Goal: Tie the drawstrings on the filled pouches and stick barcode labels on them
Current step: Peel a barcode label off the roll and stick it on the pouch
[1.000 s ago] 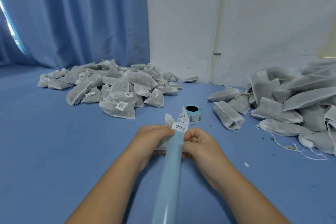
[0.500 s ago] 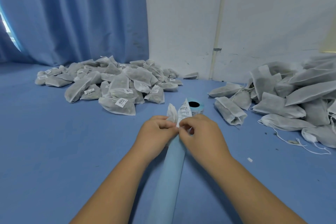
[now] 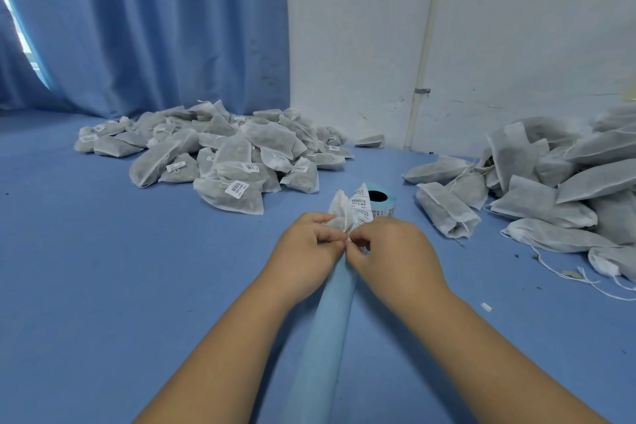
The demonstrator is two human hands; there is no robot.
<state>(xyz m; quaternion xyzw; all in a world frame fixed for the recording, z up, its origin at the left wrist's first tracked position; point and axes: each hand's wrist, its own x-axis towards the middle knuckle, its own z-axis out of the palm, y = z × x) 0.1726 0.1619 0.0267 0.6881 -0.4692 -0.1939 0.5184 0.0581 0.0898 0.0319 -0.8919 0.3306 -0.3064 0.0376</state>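
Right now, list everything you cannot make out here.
All in the head view:
- pouch: body hidden behind the left hand and right hand pinching its neck; knot state unclear.
- label strip: print too small to read.
- label roll: near side hidden by the strip and the right hand.
- right pile: cut off by the right edge.
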